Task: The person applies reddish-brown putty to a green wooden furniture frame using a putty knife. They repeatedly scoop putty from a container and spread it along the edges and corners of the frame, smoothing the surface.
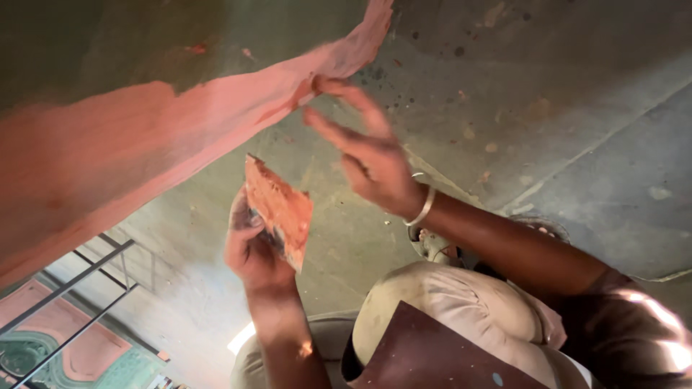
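My left hand (249, 245) grips a flat board (280, 209) smeared with reddish-pink paste, held tilted below a wall. My right hand (364, 148) is raised above it with fingers spread, the fingertips touching the edge of the pink coating (130, 144) spread over the grey wall. A metal bangle (422, 209) sits on my right wrist. The right hand is blurred and holds nothing that I can see.
Bare grey wall (540, 94) with spots and a thin line lies to the right of the pink band. My bent knees in pale trousers (447, 302) are below. A metal railing (79, 288) and a patterned floor (72, 353) show far below at lower left.
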